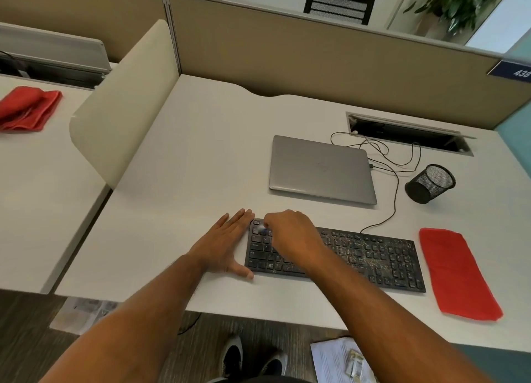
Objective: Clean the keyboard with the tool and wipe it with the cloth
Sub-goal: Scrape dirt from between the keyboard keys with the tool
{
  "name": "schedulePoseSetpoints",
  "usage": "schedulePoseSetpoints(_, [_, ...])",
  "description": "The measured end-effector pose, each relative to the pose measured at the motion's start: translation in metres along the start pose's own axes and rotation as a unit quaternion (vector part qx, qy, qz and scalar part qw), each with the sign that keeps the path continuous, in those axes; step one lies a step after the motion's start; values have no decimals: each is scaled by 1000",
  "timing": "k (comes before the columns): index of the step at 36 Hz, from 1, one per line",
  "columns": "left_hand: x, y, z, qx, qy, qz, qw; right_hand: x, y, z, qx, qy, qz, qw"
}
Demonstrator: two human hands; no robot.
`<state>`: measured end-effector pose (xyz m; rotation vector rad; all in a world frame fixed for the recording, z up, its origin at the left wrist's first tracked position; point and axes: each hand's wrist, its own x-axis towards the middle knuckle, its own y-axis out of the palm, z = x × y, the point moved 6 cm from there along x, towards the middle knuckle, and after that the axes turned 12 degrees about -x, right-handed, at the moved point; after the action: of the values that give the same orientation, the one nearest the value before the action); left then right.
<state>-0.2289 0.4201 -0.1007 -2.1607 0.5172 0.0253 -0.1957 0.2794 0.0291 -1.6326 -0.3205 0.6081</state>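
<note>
A black keyboard (pixel 373 260) lies near the desk's front edge, its middle and right keys speckled with crumbs. My right hand (pixel 293 236) hovers over the keyboard's left part and grips a small blurred cleaning tool (pixel 263 229) whose tip sits on the top-left keys. My left hand (pixel 227 244) lies flat with straight fingers on the desk, pressed against the keyboard's left end. A red cloth (pixel 457 273) lies flat just right of the keyboard.
A shut grey laptop (pixel 321 170) sits behind the keyboard, with a thin cable (pixel 396 187) looping to it. A black mesh pen cup (pixel 431 184) lies tipped at the right. Another red cloth (pixel 26 108) rests on the neighbouring desk. Papers (pixel 339 359) lie on the floor.
</note>
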Motion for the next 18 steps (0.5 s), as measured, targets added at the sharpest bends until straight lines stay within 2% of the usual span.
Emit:
schedulePoseSetpoints(6, [0, 2, 2, 1, -1, 6, 1000, 7, -9, -8, 28, 50, -45, 997])
schedulePoseSetpoints(13, [1, 3, 5, -8, -6, 11, 1000, 2, 6, 11, 80, 7, -5, 997])
schedulePoseSetpoints(18, [1, 3, 5, -3, -5, 13, 1000, 7, -3, 4, 57, 24, -43, 997])
